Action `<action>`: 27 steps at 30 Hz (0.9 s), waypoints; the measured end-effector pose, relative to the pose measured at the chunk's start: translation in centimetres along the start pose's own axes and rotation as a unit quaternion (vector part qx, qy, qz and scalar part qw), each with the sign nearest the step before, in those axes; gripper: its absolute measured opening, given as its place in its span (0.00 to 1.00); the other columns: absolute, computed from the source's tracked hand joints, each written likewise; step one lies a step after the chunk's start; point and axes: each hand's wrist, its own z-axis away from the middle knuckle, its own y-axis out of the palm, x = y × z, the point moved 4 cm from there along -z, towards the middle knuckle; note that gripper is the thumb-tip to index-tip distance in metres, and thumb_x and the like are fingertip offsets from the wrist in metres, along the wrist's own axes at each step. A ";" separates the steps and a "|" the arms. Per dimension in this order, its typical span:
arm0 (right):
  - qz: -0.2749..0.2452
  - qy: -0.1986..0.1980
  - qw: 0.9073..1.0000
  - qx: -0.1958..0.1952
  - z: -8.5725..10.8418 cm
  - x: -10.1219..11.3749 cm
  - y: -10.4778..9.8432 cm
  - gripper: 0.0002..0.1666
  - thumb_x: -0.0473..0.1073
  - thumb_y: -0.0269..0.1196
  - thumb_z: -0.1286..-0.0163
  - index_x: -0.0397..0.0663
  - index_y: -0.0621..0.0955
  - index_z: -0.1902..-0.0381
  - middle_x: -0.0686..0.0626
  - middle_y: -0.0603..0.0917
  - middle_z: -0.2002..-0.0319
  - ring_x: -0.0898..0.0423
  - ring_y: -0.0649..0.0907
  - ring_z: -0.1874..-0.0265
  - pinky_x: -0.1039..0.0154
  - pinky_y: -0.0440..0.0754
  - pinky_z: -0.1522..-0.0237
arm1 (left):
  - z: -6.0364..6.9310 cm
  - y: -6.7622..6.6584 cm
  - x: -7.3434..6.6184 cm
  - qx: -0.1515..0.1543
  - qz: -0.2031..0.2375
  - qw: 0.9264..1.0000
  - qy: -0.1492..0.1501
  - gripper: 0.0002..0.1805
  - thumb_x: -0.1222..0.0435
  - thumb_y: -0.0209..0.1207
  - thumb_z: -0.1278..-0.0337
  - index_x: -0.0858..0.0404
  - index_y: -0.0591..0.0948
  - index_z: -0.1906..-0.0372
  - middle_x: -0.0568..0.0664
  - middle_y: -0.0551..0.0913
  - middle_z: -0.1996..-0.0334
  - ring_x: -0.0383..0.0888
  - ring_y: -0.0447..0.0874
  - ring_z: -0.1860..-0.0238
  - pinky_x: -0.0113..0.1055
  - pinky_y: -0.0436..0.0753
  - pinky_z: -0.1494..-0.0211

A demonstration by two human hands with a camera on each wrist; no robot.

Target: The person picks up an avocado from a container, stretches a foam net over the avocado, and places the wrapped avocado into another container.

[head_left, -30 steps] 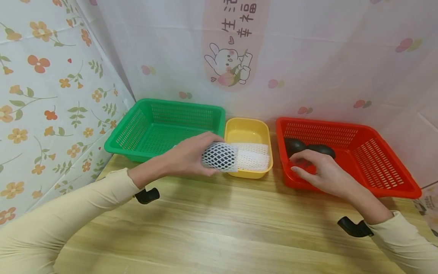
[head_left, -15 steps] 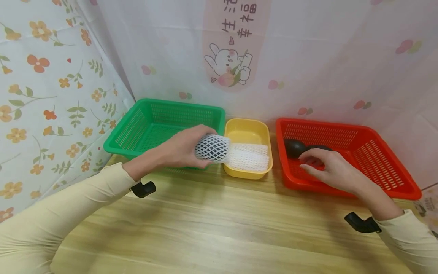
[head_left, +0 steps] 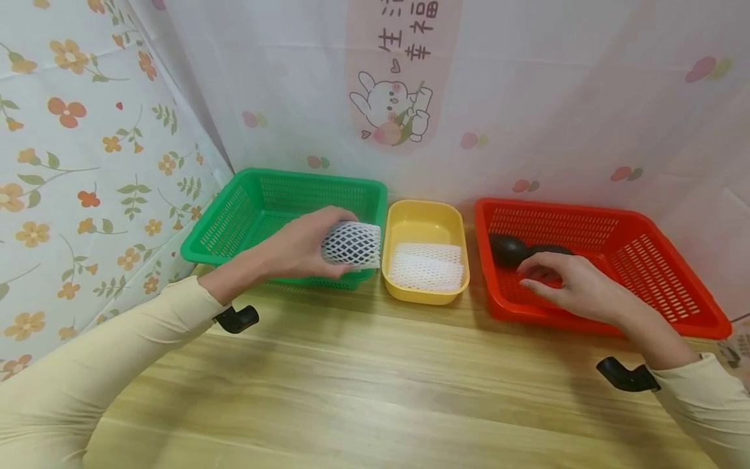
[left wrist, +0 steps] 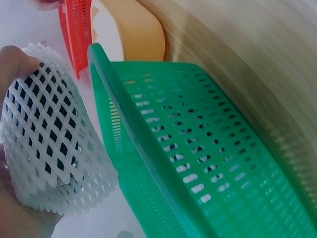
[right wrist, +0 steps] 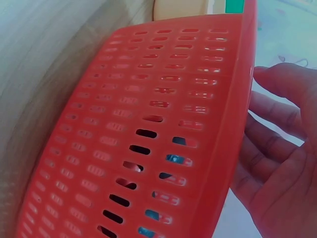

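My left hand (head_left: 299,246) grips a dark, avocado-like fruit wrapped in a white foam net (head_left: 351,245). It is above the front right part of the green basket (head_left: 231,195). In the left wrist view the net (left wrist: 49,129) lies between thumb and fingers, beside the basket's rim. My right hand (head_left: 565,283) hovers over the front of the red basket (head_left: 691,286), fingers loosely bent and holding nothing. Behind its fingers lie dark, smooth oval fruits (head_left: 507,249), partly hidden by the hand. Flat white foam nets (head_left: 426,266) lie in the yellow bin (head_left: 424,296) between the baskets.
All three containers stand along the back of a wooden table (head_left: 375,384), against a printed cloth (head_left: 281,85). Floral cloth (head_left: 94,169) hangs at the left. A black wrist mount (head_left: 237,319) sits under the left cuff, another black mount (head_left: 627,376) under the right.
My left hand has carried the netted fruit left and slightly up, from beside the yellow bin to over the green basket. My right hand has shifted slightly right over the red basket.
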 end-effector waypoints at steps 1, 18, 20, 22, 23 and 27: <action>0.000 0.003 1.000 0.002 0.0 0.0 0.0 0.14 0.40 0.73 0.34 0.50 0.84 0.51 0.57 0.85 0.58 0.59 0.83 0.61 0.62 0.84 0.60 | 0.1 -0.1 0.1 -0.001 -0.002 1.000 -0.003 0.38 0.54 0.76 0.53 0.61 0.73 0.37 0.48 0.77 0.46 0.44 0.76 0.51 0.40 0.79 0.50; -0.019 0.039 0.999 0.028 -0.1 -0.1 -0.7 0.13 0.45 0.71 0.31 0.50 0.83 0.52 0.56 0.85 0.58 0.59 0.84 0.60 0.57 0.84 0.57 | 1.3 -3.5 2.0 0.010 -0.036 0.998 -0.054 0.38 0.57 0.74 0.50 0.64 0.71 0.36 0.51 0.77 0.46 0.48 0.77 0.53 0.44 0.81 0.54; -0.020 0.042 0.999 0.028 0.0 -0.2 -0.7 0.13 0.46 0.71 0.31 0.50 0.83 0.52 0.56 0.85 0.58 0.59 0.84 0.59 0.56 0.84 0.57 | 1.3 -4.0 2.5 0.013 -0.039 0.997 -0.063 0.38 0.59 0.74 0.50 0.65 0.70 0.36 0.52 0.76 0.46 0.49 0.78 0.54 0.45 0.81 0.56; -0.020 0.046 0.998 0.028 0.1 -0.3 -0.7 0.14 0.46 0.70 0.31 0.50 0.83 0.51 0.55 0.85 0.58 0.58 0.84 0.59 0.56 0.84 0.57 | 1.2 -4.2 2.9 0.019 -0.038 0.997 -0.071 0.38 0.60 0.73 0.50 0.65 0.69 0.36 0.53 0.75 0.46 0.49 0.78 0.55 0.44 0.81 0.57; -0.022 0.047 0.998 0.030 0.2 -0.3 -0.7 0.14 0.46 0.70 0.31 0.49 0.83 0.51 0.55 0.85 0.58 0.58 0.84 0.59 0.56 0.84 0.57 | 1.1 -4.2 3.2 0.022 -0.039 0.996 -0.074 0.38 0.60 0.73 0.50 0.65 0.68 0.35 0.53 0.75 0.46 0.49 0.78 0.55 0.44 0.81 0.58; -0.023 0.043 0.998 0.031 0.2 -0.4 -0.6 0.14 0.46 0.70 0.31 0.48 0.83 0.50 0.55 0.85 0.56 0.57 0.84 0.58 0.55 0.84 0.56 | 0.8 -4.2 3.8 0.032 -0.025 0.996 -0.076 0.38 0.62 0.71 0.49 0.66 0.66 0.35 0.55 0.74 0.46 0.50 0.78 0.55 0.44 0.81 0.58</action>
